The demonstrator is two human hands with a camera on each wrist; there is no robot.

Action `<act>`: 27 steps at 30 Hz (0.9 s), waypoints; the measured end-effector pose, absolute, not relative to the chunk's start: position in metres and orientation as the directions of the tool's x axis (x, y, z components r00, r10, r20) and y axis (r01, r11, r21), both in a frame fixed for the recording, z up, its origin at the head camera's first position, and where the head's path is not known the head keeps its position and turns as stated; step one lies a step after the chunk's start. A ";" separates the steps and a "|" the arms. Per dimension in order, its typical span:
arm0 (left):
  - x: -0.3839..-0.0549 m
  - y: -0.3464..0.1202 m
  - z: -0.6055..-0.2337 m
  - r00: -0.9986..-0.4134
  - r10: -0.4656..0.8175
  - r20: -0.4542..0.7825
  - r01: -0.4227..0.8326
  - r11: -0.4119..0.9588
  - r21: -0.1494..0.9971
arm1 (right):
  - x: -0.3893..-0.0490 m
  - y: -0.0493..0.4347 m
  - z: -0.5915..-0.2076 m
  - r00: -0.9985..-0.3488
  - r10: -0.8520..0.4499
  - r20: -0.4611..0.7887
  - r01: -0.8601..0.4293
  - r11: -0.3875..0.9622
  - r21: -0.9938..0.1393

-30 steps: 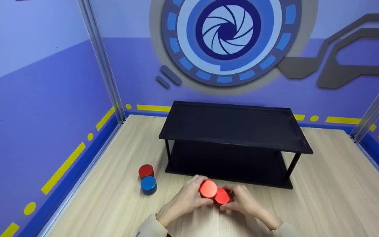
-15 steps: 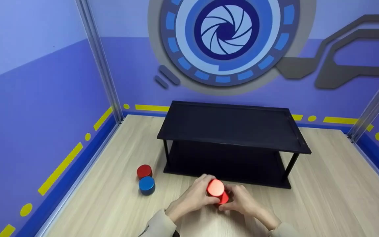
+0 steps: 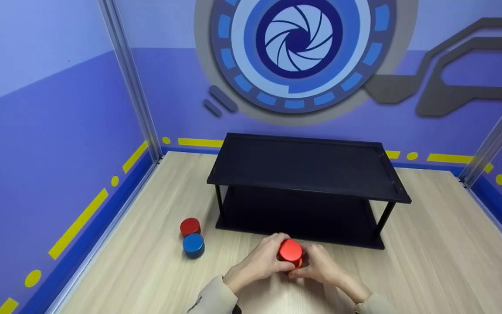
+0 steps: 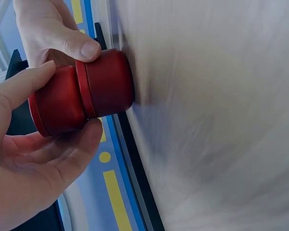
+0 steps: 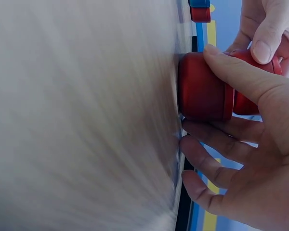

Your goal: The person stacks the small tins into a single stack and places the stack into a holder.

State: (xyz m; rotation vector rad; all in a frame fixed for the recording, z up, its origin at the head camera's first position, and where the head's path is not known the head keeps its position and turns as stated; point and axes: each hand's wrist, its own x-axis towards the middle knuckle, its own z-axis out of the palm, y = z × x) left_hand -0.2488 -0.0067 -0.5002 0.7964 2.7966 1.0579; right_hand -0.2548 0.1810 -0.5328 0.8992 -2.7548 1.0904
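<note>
Just in front of the black shelf, near its right-hand half, we've got two red cans stacked on the tbl, both btw. our hands. Our L hand grips the upper red can, thumb one side, fingers the other; our R hand grips the lower red can, which stands on the wood. Key relation, we'd judge: upper can sits directly over the lower, approx. in line, axes near upright, so it all hangs on the fit btw. that base & that lid; exact centring we can't tell. L hand's nearer the upper one, R hand the lower. Well off to the left: third red can w/ blue can just beside it, nearer us. Count: 3 red, 1 blue, 1 two-tier shelf, 2 hands.
</note>
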 end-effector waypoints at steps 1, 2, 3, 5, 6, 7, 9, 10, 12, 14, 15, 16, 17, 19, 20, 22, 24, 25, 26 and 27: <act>-0.249 -0.006 -0.500 -0.866 0.482 0.136 0.451 0.633 0.629 | -0.255 0.181 -0.533 -0.833 -0.498 0.240 -0.528 0.584 -0.617; -0.248 -0.005 -0.500 -0.865 0.481 0.139 0.452 0.631 0.630 | -0.255 0.181 -0.532 -0.836 -0.497 0.234 -0.522 0.585 -0.621; -0.248 -0.005 -0.500 -0.865 0.480 0.143 0.454 0.631 0.629 | -0.255 0.181 -0.532 -0.838 -0.495 0.231 -0.518 0.583 -0.626; -0.248 -0.003 -0.500 -0.866 0.477 0.153 0.457 0.629 0.629 | -0.254 0.181 -0.532 -0.843 -0.490 0.221 -0.506 0.586 -0.633; -0.248 -0.003 -0.500 -0.866 0.475 0.158 0.459 0.627 0.630 | -0.254 0.181 -0.532 -0.845 -0.489 0.217 -0.502 0.585 -0.637; -0.248 -0.002 -0.501 -0.866 0.473 0.161 0.459 0.627 0.629 | -0.254 0.181 -0.532 -0.848 -0.486 0.209 -0.494 0.586 -0.642; -0.247 -0.001 -0.501 -0.869 0.467 0.162 0.456 0.630 0.628 | -0.254 0.181 -0.532 -0.851 -0.484 0.204 -0.489 0.588 -0.645; -0.247 -0.001 -0.501 -0.869 0.466 0.163 0.456 0.630 0.628 | -0.254 0.181 -0.532 -0.852 -0.484 0.201 -0.487 0.589 -0.645; -0.248 -0.001 -0.502 -0.866 0.470 0.169 0.462 0.624 0.631 | -0.254 0.182 -0.532 -0.851 -0.484 0.205 -0.491 0.591 -0.640; -0.248 -0.001 -0.503 -0.861 0.477 0.175 0.469 0.614 0.635 | -0.253 0.182 -0.531 -0.849 -0.485 0.212 -0.497 0.595 -0.632; -0.248 -0.001 -0.503 -0.859 0.480 0.179 0.473 0.607 0.639 | -0.253 0.182 -0.531 -0.849 -0.485 0.212 -0.498 0.594 -0.632; -0.248 -0.001 -0.504 -0.857 0.483 0.182 0.476 0.602 0.641 | -0.253 0.182 -0.531 -0.848 -0.485 0.214 -0.499 0.593 -0.633; -0.249 -0.001 -0.504 -0.855 0.484 0.183 0.477 0.599 0.643 | -0.253 0.183 -0.530 -0.848 -0.484 0.215 -0.498 0.593 -0.632; -0.249 -0.001 -0.504 -0.855 0.485 0.183 0.477 0.596 0.646 | -0.253 0.183 -0.530 -0.850 -0.482 0.212 -0.495 0.594 -0.635; -0.249 -0.001 -0.504 -0.856 0.485 0.182 0.475 0.596 0.647 | -0.253 0.183 -0.530 -0.851 -0.480 0.211 -0.493 0.595 -0.634; -0.249 -0.002 -0.503 -0.856 0.486 0.178 0.473 0.597 0.648 | -0.253 0.183 -0.530 -0.852 -0.481 0.208 -0.491 0.595 -0.636; -0.249 -0.004 -0.503 -0.855 0.490 0.168 0.469 0.594 0.654 | -0.254 0.182 -0.531 -0.849 -0.485 0.211 -0.497 0.596 -0.631; -0.248 -0.006 -0.503 -0.856 0.491 0.161 0.466 0.598 0.653 | -0.254 0.182 -0.531 -0.846 -0.489 0.213 -0.502 0.594 -0.629; -0.247 -0.009 -0.503 -0.857 0.492 0.151 0.459 0.600 0.655 | -0.254 0.181 -0.531 -0.843 -0.493 0.214 -0.505 0.590 -0.630; -0.246 -0.012 -0.502 -0.861 0.489 0.140 0.450 0.606 0.656 | -0.254 0.181 -0.532 -0.842 -0.495 0.217 -0.508 0.588 -0.629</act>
